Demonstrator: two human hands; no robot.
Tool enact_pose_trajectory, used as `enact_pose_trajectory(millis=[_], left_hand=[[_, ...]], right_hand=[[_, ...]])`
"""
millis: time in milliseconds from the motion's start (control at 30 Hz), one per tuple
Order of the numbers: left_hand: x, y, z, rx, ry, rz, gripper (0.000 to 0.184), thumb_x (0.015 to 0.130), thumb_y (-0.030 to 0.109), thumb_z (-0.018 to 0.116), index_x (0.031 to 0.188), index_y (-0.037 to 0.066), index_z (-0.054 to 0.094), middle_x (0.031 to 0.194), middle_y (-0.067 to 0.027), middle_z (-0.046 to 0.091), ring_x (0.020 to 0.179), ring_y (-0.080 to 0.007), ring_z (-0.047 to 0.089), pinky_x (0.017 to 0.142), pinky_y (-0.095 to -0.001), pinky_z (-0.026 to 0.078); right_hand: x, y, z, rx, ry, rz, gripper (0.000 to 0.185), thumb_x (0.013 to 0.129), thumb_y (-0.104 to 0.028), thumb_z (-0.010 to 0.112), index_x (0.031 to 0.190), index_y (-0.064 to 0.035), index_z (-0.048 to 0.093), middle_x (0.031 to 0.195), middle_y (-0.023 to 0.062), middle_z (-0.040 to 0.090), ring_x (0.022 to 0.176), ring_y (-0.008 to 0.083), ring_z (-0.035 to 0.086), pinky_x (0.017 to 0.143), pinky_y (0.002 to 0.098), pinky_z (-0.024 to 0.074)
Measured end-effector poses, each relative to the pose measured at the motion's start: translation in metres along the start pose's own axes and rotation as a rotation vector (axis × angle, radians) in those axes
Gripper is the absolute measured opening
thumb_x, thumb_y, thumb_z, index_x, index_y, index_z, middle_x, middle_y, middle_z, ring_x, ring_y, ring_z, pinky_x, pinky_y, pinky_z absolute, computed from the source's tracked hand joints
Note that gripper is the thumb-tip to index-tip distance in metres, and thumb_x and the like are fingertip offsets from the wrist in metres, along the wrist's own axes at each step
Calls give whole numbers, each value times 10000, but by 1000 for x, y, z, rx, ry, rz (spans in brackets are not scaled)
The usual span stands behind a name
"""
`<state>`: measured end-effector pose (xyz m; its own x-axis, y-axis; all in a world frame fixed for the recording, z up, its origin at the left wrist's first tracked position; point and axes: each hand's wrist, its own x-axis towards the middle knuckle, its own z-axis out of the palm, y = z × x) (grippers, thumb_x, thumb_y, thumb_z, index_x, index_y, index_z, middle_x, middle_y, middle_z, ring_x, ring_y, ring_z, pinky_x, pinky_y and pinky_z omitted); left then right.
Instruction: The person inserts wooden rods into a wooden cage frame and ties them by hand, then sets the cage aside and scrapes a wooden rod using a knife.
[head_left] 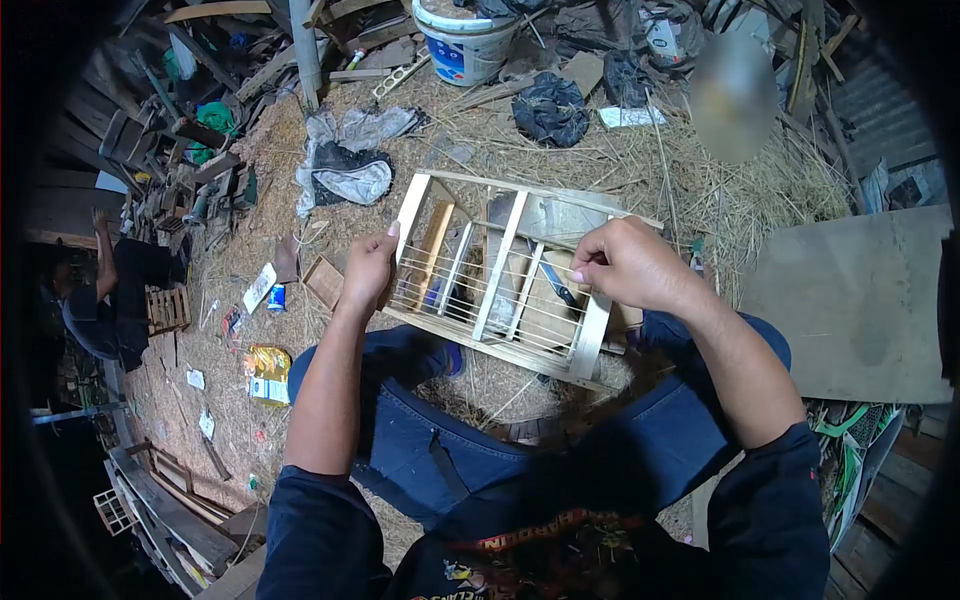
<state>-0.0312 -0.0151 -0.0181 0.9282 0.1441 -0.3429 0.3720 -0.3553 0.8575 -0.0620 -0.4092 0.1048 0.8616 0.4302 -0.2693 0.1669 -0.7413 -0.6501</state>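
A small light-wood frame point(500, 262), like a cage, with thin sticks strung across its lower half, is tilted in front of me above my knees. My left hand point(368, 268) is closed on its left end bar, thumb on top. Over the right end is my right hand point(628, 262), thumb and index finger pinched together; whatever lies between them is too small to make out. A knife-like tool with a dark handle point(562, 292) shows through the bars, left of my right fingertips. Wood pieces behind the bars are partly hidden.
Straw and shavings cover the ground. A white bucket point(464, 50) and black plastic bags point(552, 108) stand beyond the frame. To the right lies a flat board point(850, 300). A blue can point(277, 298) and yellow bag point(268, 375) lie left. Another person point(105, 300) sits far left.
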Motion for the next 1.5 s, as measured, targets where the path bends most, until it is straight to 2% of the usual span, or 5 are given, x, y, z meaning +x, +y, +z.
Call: enact_pose_trajectory(millis=[133,200,700,900,1500], left_hand=[[-1,1,1,-41,6,-45,462,1103,395,626,861,21,749,672,45,580,597,-64,448,554,-296,357],[-4,5,0,-27,16,-52,469,1101,399,630,828,33,737,653,53,552,580,-61,424,537,-299,331],[-9,13,2,23,19,-22,491,1094,415,638,829,13,736,687,26,603,605,-74,451,565,-295,367],[-1,1,3,-37,28,-24,446,1092,415,638,794,87,687,601,64,492,503,-51,383,484,-287,254],[3,-4,-6,-5,-56,-102,392,1094,372,644,978,20,773,801,18,671,683,-63,517,635,-268,406]], right_hand=[[3,4,2,3,-49,27,126,885,-144,769,947,-50,825,854,176,781,842,320,779,831,434,598],[5,6,3,0,-96,34,146,867,-120,819,995,-54,838,855,145,797,818,245,786,784,387,594],[7,12,8,30,-127,29,169,872,-184,850,993,-66,841,873,131,803,821,239,779,792,389,588],[8,15,8,54,-146,15,170,878,-206,832,938,-48,829,868,160,790,868,308,786,820,433,604],[6,16,9,46,-141,21,175,874,-184,852,1002,-67,840,880,128,804,822,224,770,783,379,585]])
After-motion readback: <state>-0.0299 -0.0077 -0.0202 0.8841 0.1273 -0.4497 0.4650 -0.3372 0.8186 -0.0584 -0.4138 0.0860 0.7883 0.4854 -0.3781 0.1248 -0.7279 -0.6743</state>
